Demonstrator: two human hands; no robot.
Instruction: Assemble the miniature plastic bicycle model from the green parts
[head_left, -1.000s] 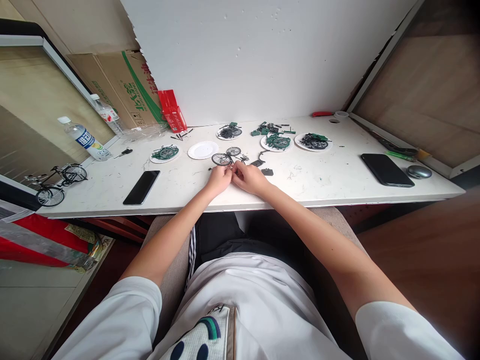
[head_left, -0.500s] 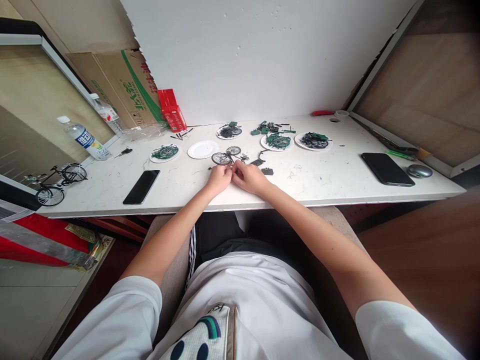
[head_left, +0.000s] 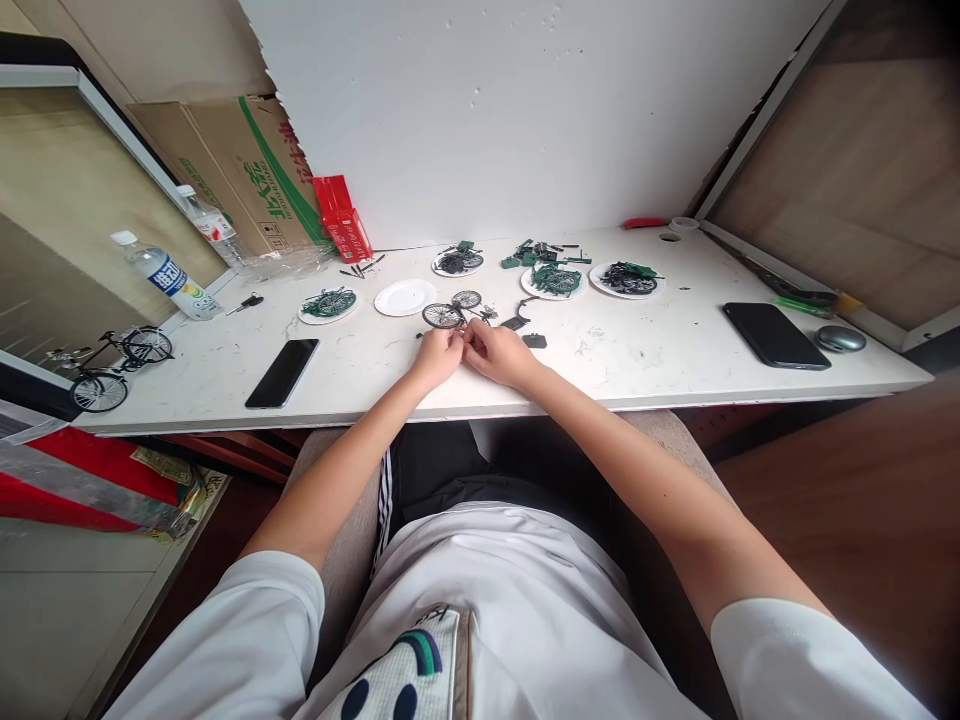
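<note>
My left hand (head_left: 441, 352) and my right hand (head_left: 495, 352) meet near the front of the white table (head_left: 360, 375), fingertips pinched close together. Whatever lies between the fingers is too small and too covered to name. Just beyond them lies a black model bicycle (head_left: 444, 316), its lower part hidden behind my fingers. To the right of my right hand are a small dark flat part (head_left: 534, 341), another dark part (head_left: 514, 323) and a thin curved black piece (head_left: 525, 305).
Paper plates with green and black bicycle parts (head_left: 555, 281) stand behind, beside a bare white plate (head_left: 405, 297). A finished-looking model bicycle (head_left: 112, 365) stands at far left, near a bottle (head_left: 171, 278). Phones lie left (head_left: 283, 374) and right (head_left: 774, 335).
The view has shifted very slightly. Both hands keep the same pinched pose beside the model bicycle, and no object has visibly moved.
</note>
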